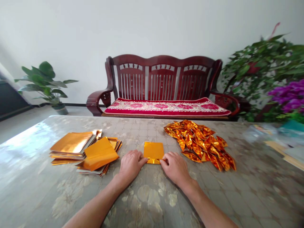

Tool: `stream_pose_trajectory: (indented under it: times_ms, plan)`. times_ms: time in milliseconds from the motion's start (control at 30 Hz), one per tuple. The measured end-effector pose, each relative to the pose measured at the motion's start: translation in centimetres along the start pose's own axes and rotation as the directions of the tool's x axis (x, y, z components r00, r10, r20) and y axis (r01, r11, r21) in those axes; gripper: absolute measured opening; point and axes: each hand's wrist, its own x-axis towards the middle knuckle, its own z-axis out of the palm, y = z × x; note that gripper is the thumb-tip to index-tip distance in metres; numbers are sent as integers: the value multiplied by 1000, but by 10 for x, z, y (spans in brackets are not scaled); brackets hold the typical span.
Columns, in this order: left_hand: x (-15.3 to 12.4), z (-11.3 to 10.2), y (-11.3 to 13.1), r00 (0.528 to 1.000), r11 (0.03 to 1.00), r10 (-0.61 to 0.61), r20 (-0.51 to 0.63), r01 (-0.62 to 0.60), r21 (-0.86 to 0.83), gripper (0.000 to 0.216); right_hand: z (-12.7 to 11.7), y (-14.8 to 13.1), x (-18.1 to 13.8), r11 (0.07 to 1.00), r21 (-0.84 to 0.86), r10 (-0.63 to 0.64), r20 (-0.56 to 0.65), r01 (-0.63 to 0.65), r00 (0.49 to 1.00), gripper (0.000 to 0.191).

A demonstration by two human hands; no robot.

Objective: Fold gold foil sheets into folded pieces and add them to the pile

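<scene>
A small sheet of gold foil paper (154,149) lies flat on the table in front of me, its near edge folded over into a narrow shiny strip. My left hand (132,162) pinches the left end of that strip between thumb and curled fingers. At the right end, my right hand (175,166) grips the fold the same way. Stacks of flat gold foil sheets (71,142) sit to the left, with a loose-angled sheet (101,153) on top of the nearer stack. To the right is a heap of folded gold foil pieces (197,142).
The table (147,196) has a patterned grey cover. At its right edge lie clear plastic bags (261,133) and tan card strips (285,155). Beyond it stands a dark red wooden bench (161,79) with a red floral cushion (166,107). Potted plants (47,84) flank the bench.
</scene>
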Motion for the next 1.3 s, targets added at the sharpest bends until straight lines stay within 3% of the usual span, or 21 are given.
stream_pose_trajectory:
  times_ms: [533, 1000, 1300]
  plan:
    - [-2, -1, 6, 1000, 991, 12, 5, -13, 132, 28, 0, -1, 1, 999, -53, -15, -6, 15, 1000, 16]
    - [-6, -1, -1, 999, 999, 16, -32, -17, -30, 27, 1, 0, 1, 1000, -30, -3, -5, 3, 1000, 17]
    - [-4, -2, 3, 1000, 1000, -17, -4, 17, 2, 26, 0, -2, 1, 999, -42, 0, -14, 0, 1000, 16]
